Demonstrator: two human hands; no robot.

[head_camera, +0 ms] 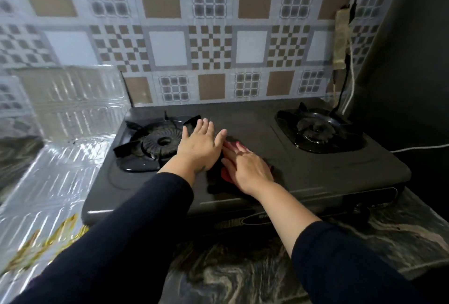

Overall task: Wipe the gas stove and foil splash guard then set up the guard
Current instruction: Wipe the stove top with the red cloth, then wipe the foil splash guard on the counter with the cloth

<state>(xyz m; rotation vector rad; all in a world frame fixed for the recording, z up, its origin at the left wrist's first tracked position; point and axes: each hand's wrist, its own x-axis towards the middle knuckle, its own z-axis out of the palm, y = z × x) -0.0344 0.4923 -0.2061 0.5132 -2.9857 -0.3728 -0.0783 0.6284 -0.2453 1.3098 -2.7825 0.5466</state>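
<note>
A dark grey two-burner gas stove [315, 172] sits on a marbled counter. My right hand [245, 165] lies flat on a red cloth [227, 173] in the middle of the stove top, pressing it down. My left hand [200, 145] rests flat on the stove beside the left burner [158, 143], fingers spread, holding nothing. The silver foil splash guard [60, 133] lies folded out at the left, partly flat on the counter and partly leaning against the wall.
The right burner [315, 131] stands at the stove's far right. A patterned tile-print wall [211, 43] runs behind. A taped cable and white cord [349, 80] hang at the right rear. The marbled counter [243, 267] extends in front.
</note>
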